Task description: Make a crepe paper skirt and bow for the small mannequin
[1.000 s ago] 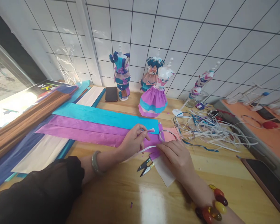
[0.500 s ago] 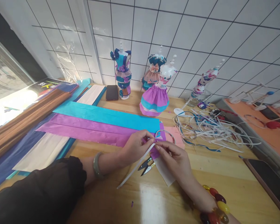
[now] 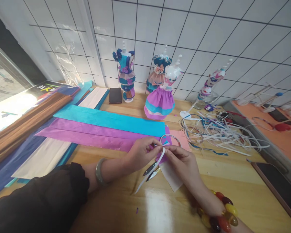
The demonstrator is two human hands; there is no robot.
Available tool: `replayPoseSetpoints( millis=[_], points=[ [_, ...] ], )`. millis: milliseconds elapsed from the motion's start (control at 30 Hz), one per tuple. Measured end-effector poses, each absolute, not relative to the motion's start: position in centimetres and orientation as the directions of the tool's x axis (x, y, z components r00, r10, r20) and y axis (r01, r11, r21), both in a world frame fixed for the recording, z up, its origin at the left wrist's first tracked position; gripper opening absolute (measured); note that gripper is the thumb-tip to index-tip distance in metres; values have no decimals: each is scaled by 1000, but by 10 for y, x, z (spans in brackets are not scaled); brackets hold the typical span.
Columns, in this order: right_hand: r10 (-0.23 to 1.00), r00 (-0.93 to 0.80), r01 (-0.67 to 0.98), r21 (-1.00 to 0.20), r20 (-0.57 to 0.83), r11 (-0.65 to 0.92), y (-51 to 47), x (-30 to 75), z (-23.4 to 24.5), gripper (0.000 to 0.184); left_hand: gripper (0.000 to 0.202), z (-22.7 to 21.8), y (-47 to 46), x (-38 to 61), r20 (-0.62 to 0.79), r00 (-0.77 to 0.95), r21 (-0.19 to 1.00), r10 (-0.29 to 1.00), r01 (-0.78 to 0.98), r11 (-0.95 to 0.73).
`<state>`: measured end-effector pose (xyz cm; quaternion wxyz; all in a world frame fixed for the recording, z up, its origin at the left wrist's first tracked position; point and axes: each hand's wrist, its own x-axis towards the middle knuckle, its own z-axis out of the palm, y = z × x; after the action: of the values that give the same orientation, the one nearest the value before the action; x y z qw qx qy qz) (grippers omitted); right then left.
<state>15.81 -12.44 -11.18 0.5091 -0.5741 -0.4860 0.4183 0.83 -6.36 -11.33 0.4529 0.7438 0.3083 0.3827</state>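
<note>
My left hand (image 3: 145, 150) pinches a thin hoop (image 3: 172, 136) at its near left side, thumb against fingertips. A narrow white strip (image 3: 149, 173) loops at the hoop and trails down toward me over the table. Fingertips of my right hand (image 3: 180, 158) are closed on the strip beside the loop, very near the left fingertips. The exact contact there is partly hidden by the fingers. Under the strip lie small thread snips (image 3: 152, 172) with dark and silver blades. Below the hands are purple paper (image 3: 160, 157) and a pale sheet (image 3: 172, 176).
Blue paper (image 3: 111, 119) and purple strips (image 3: 92, 134) stretch left toward a brown roll (image 3: 31, 124). Dressed miniature forms, one in a purple skirt (image 3: 159, 102), stand by the wall. Tangled strips (image 3: 218, 132) lie right, near a dark phone (image 3: 278, 184).
The white strip now curves in a loop near my right fingertips, and its free end has moved right and slightly up, across the snips. Both hands stay close together at the hoop.
</note>
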Motion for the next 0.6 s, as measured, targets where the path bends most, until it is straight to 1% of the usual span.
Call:
replayPoseSetpoints(
  millis=[133, 267, 433, 600],
  points=[
    [985, 169, 104, -994, -12, -30, -124, 159, -111, 15, 13, -113, -63, 8, 293, 522, 903, 801, 125, -411],
    [988, 150, 87, -995, -33, -47, -123, 161, -112, 15, 14, -114, -62, 7, 333, 543, 875, 771, 125, -467],
    [987, 154, 115, -992, -34, -52, -123, 162, -112, 16, 15, -115, -62, 6, 404, 564, 825, 720, 116, -554],
    [988, 148, 137, -989, -34, -54, -124, 161, -109, 21, 16, -113, -62, 5, 395, 576, 809, 716, 152, -568]
  ],
)
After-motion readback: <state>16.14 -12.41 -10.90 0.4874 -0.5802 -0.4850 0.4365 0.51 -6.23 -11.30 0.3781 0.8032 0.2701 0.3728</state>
